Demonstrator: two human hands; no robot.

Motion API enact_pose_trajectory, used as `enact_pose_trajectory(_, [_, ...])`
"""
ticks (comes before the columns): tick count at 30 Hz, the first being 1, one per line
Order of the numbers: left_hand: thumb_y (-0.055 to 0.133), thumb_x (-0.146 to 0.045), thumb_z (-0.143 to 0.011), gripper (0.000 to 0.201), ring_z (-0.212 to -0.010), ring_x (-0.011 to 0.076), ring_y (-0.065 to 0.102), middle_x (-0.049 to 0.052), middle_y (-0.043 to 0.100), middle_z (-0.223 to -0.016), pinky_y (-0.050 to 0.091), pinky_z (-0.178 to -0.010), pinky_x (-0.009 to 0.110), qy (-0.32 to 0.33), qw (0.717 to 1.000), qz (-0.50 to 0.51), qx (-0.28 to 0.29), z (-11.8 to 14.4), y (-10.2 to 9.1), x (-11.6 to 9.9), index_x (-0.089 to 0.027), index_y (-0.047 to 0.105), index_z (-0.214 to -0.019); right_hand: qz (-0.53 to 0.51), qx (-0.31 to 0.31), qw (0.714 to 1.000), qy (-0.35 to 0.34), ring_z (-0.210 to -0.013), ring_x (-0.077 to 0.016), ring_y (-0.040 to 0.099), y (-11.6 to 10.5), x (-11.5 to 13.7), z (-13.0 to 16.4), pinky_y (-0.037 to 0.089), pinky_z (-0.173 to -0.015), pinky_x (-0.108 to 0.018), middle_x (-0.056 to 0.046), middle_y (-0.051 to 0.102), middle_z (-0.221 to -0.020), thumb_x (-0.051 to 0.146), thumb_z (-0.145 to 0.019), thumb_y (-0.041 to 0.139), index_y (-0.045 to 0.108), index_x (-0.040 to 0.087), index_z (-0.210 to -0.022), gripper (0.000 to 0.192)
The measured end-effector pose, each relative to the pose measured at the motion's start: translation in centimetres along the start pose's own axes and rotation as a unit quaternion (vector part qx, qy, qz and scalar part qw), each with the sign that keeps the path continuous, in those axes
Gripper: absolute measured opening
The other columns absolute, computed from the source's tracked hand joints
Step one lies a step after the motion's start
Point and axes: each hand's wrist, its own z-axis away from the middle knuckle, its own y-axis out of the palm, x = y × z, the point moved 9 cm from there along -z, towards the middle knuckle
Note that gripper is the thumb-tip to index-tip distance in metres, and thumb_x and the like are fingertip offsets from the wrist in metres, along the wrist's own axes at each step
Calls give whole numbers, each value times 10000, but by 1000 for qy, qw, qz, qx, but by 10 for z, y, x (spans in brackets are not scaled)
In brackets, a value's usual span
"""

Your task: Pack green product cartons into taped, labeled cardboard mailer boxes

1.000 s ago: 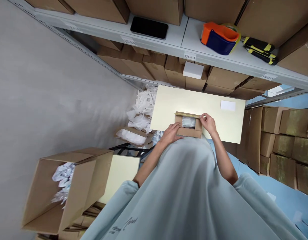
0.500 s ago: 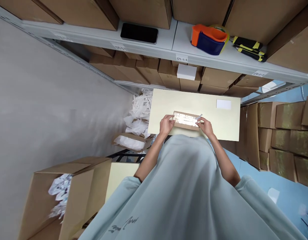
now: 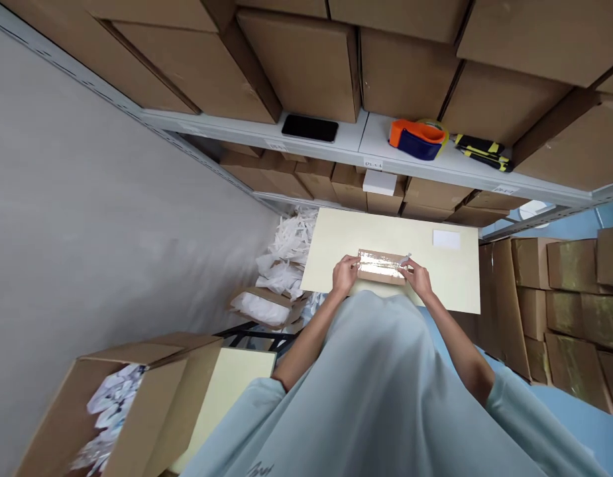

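The small cardboard box (image 3: 382, 267) lies flat on the pale worktop (image 3: 336, 238), close to the near edge, right in front of the person. A strip of shiny clear tape (image 3: 380, 266) runs along its top from end to end. The left hand (image 3: 344, 275) grips the box's left end with fingers curled over it; the right hand (image 3: 418, 278) holds the right end, and its fingertips look to be pinching a loose tail of tape that sticks up at the far right corner, though the exact grip is too small to read.

To my eye the seam is being sealed. Done well, that means holding the box steady with the left hand, pulling the tail taut and folding it down over the end wall, then rubbing along the strip so no bubble or lifted edge remains. The box looks light and could slide on the smooth worktop, so downward pressure helps.

Further out, a white label (image 3: 446, 239) lies on the worktop to the right, well apart from the box. On the shelf (image 3: 356, 142) above sit a black phone (image 3: 309, 128), an orange and blue tape dispenser (image 3: 416, 138) and yellow-and-black knives (image 3: 483, 152). A heap of white bags (image 3: 286, 258) lies left of the worktop, and an open carton (image 3: 112, 411) stands lower left.
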Motion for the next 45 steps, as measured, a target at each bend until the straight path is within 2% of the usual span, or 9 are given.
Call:
enact_pose_trajectory(3, [640,-54,-1022,415,-1220,245,802,66,827,-1334,618,-1105,342,3,1000,-2,-12,4,-3,-4,-245,888,-1295,-16,-8,1000,-8,-1045,-355,863,2,3,3,632,-933,-396,-64,877,-1157,757,-918,686,753,298,-1004,472])
enact_pose_trajectory(11, [617,60,-949,480,-1133,202,822,48,847,-1198,614,-1033,302,14,1000,-1,-28,9,-18,-18,-236,905,-1193,-44,-22,998,-39,-940,-349,871,13,3,2,657,-912,-415,-77,883,-1076,877,-875,647,752,278,-1003,622])
enact_pose_trajectory(18, [691,70,-914,434,-1083,217,846,44,871,-1203,614,-988,310,-32,999,-4,-43,4,-30,-15,-246,917,-1108,-44,-51,998,-12,-843,-386,872,24,-11,-9,653,-798,-450,-41,890,-970,785,-766,671,767,327,-903,487])
enact_pose_trajectory(21, [694,50,-917,421,-1028,211,847,40,871,-1222,612,-923,297,-58,997,-9,-55,0,-37,-11,-252,915,-1110,-32,-56,998,-15,-870,-401,882,22,2,-20,656,-842,-469,-35,896,-958,697,-740,664,780,334,-872,404])
enact_pose_trajectory(26, [658,47,-940,451,-992,179,837,35,865,-1251,607,-920,273,-72,995,-9,-63,1,-49,2,-248,907,-1175,-5,-30,999,-33,-1020,-381,892,24,35,-39,650,-933,-431,-32,896,-1276,570,-770,683,804,326,-886,296])
enact_pose_trajectory(29, [652,27,-977,430,-1122,203,833,47,855,-1300,601,-1003,290,-72,995,-6,-67,3,-50,11,-246,902,-1197,18,-6,999,-37,-1006,-377,888,32,39,-47,644,-948,-433,-44,907,-1170,576,-800,665,805,309,-920,324])
enact_pose_trajectory(32, [637,9,-1013,418,-1207,211,814,55,841,-1338,580,-1065,296,-67,995,-5,-68,2,-45,16,-240,892,-1232,35,11,998,-42,-1049,-367,885,36,38,-49,638,-976,-425,-46,901,-1190,605,-849,648,807,300,-979,368])
enact_pose_trajectory(38, [617,-24,-1046,409,-1190,219,803,64,823,-1357,567,-1001,291,-62,995,-6,-74,3,-41,18,-247,870,-1276,68,23,995,-68,-1115,-341,875,33,51,-45,648,-999,-396,-52,889,-1256,587,-929,616,805,294,-1031,362])
enact_pose_trajectory(45, [534,-47,-1078,442,-1224,248,795,83,791,-1438,566,-996,318,-59,995,-29,-76,7,-39,14,-236,834,-1341,132,19,988,-81,-1106,-284,845,34,65,-36,634,-998,-360,3,884,-1187,463,-1028,607,808,329,-1091,250])
